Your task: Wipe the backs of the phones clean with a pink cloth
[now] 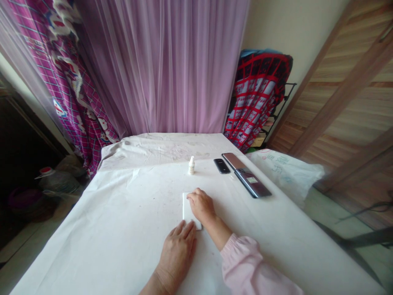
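A white, flat, phone-sized slab [187,212] lies on the white-covered table in front of me. My left hand [178,246] rests with outstretched fingers on its near end and holds nothing. On its far right part sits my right hand [202,205], fingers curled down and pressed together; anything inside them is hidden. Beyond the slab, a small white bottle [191,166] with a pointed top stands upright, apart from both hands.
To the right of the bottle lie a small black phone [221,166] and two larger, shiny phones, one brownish [232,161] and one dark [253,184] with a label. A white plastic bag [285,170] is beside the table's right edge. Purple curtains [166,69] hang behind.
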A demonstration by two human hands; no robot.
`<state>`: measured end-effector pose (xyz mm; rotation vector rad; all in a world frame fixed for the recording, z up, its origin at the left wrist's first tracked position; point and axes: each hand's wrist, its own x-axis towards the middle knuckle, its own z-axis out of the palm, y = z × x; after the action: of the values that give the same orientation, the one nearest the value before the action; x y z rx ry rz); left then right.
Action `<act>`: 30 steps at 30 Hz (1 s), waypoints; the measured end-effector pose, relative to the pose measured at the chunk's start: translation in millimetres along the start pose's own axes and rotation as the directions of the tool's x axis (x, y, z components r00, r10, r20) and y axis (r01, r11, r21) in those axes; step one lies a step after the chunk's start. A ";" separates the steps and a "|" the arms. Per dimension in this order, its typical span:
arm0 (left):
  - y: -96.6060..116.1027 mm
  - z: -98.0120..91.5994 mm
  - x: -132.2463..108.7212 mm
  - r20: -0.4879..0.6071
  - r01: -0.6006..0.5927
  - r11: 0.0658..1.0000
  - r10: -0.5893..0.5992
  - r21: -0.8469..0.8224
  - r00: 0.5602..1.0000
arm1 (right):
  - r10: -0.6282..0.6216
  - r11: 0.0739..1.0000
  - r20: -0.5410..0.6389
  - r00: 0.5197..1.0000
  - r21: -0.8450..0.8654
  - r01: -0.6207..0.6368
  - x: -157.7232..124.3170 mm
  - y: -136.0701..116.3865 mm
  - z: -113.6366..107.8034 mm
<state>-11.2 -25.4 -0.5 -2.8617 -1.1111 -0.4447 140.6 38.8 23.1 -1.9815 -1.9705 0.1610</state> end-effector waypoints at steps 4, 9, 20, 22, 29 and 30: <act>-0.6 -0.4 0.2 -0.006 0.004 1.000 -0.004 0.000 1.000 | -0.005 1.000 0.019 1.000 -0.010 0.006 1.0 -0.4 -0.8; -0.7 -0.8 0.9 -0.018 0.008 1.000 -0.009 -0.024 1.000 | -0.021 1.000 0.029 0.999 -0.008 0.021 1.0 0.0 -2.9; -0.1 -1.5 1.0 -0.021 -0.006 1.000 0.006 -0.008 1.000 | -0.044 0.997 0.032 0.998 0.059 0.042 -14.8 5.6 0.8; -0.6 -1.3 0.5 -0.019 -0.016 1.000 0.016 -0.008 1.000 | -0.034 0.997 0.038 0.999 0.065 0.031 -16.7 4.7 -0.3; -2.0 2.8 -1.5 -0.034 -0.008 0.999 0.007 -0.044 0.999 | 0.008 0.999 0.031 0.999 0.053 -0.009 -14.3 2.2 -1.0; -2.1 3.0 -1.5 -0.032 -0.010 0.999 0.008 -0.043 0.999 | 0.013 0.999 0.026 1.000 0.051 -0.014 -13.1 2.3 -0.8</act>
<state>-12.9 -24.4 -4.0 -2.8842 -1.0965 -0.5180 142.6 25.8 21.1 -1.9705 -1.9494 0.2385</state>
